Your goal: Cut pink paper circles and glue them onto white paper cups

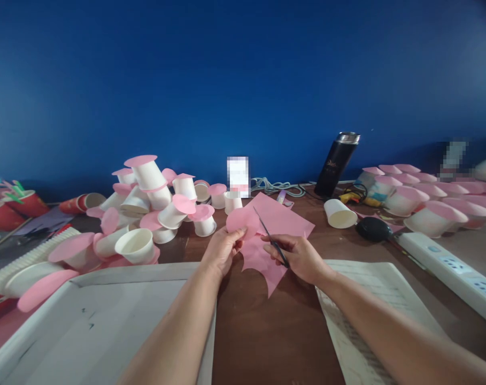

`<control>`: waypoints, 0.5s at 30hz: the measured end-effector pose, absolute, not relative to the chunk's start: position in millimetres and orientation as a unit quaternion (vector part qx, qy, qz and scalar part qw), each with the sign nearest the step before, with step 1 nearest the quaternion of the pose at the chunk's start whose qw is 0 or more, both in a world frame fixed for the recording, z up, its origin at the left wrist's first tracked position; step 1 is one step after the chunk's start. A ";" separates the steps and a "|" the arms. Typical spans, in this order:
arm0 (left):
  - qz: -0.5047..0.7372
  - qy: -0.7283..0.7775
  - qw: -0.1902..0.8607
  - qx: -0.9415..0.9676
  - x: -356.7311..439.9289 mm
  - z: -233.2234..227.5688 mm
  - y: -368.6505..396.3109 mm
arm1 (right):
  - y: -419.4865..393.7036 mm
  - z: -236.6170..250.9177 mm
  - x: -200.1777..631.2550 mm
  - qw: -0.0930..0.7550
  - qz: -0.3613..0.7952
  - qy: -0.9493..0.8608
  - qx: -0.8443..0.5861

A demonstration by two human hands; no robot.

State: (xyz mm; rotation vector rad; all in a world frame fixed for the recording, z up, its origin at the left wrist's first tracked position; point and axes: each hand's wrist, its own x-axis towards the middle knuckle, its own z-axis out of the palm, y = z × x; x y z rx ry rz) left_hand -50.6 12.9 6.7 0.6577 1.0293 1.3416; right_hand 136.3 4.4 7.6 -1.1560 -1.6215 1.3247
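Head view: left hand (222, 250) fingers pinch the pink paper (267, 235) above the desk (267, 331); right hand (299, 256) fingers grip scissors (271, 239), cutting toward 11 o'clock; capped cups (154, 208) at 9 o'clock.

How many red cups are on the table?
3 that show. Two red cups stand at the far left edge, holding coloured bits. A third lies on its side just right of them. Others may be hidden past the left edge.
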 end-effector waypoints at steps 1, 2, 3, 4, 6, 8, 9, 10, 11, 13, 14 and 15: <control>0.581 0.448 0.616 0.286 -50.3 7.2 12.8 | 4.6 7.1 136.5 0.366 0.517 -0.630 -0.448; 0.581 0.448 0.617 0.286 -50.0 7.8 12.8 | 4.9 6.6 136.6 0.366 0.518 -0.631 -0.447; 0.581 0.448 0.616 0.287 -49.9 8.2 12.8 | 5.3 6.2 136.8 0.368 0.519 -0.630 -0.445; 0.580 0.449 0.616 0.287 -49.8 8.6 12.8 | 5.6 5.8 137.0 0.369 0.518 -0.631 -0.444; 0.581 0.451 0.614 0.287 -49.9 8.8 12.9 | 6.0 5.3 137.3 0.372 0.518 -0.632 -0.441; 0.581 0.454 0.613 0.285 -50.2 8.5 12.9 | 6.2 5.0 137.5 0.372 0.517 -0.634 -0.439; 0.581 0.455 0.612 0.285 -50.3 8.4 12.9 | 6.3 4.8 137.7 0.371 0.517 -0.635 -0.438; 0.581 0.455 0.612 0.284 -50.3 8.2 12.9 | 6.5 4.5 137.9 0.371 0.516 -0.636 -0.438; 0.581 0.455 0.612 0.285 -50.3 8.0 12.9 | 6.6 4.1 138.1 0.371 0.515 -0.637 -0.438; 0.581 0.455 0.612 0.285 -50.2 7.5 13.0 | 7.1 3.3 138.6 0.371 0.513 -0.639 -0.437; 0.581 0.455 0.612 0.285 -50.2 7.2 13.1 | 7.3 2.9 138.8 0.371 0.513 -0.640 -0.436; 0.580 0.455 0.613 0.284 -50.2 6.9 13.1 | 7.5 2.6 139.0 0.372 0.513 -0.641 -0.434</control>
